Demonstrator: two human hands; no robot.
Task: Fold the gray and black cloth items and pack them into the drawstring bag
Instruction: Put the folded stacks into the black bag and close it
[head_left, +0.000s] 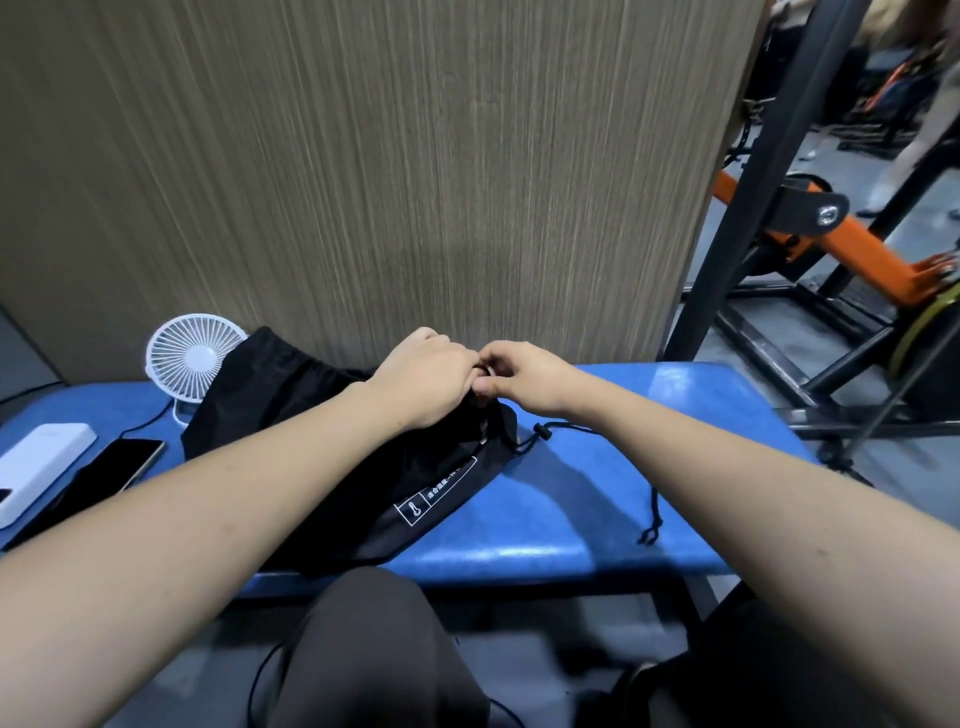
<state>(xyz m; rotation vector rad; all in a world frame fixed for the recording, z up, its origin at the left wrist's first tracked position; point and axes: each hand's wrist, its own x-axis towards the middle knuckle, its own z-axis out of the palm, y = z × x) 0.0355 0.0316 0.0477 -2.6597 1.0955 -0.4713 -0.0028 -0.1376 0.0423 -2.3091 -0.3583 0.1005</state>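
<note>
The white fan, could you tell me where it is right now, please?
In the head view, the white fan stands far left on the blue bench, behind the black cloth.

Single head-worn wide-angle view, aimed forward and steeply down over both forearms. Close range: glossy blue padded bench top (597, 499) across mid-frame, vertical brown wood-grain panel (389, 182) directly behind it, own knees at lower edge. Strong barrel distortion at borders. No second view for overlap.
</note>
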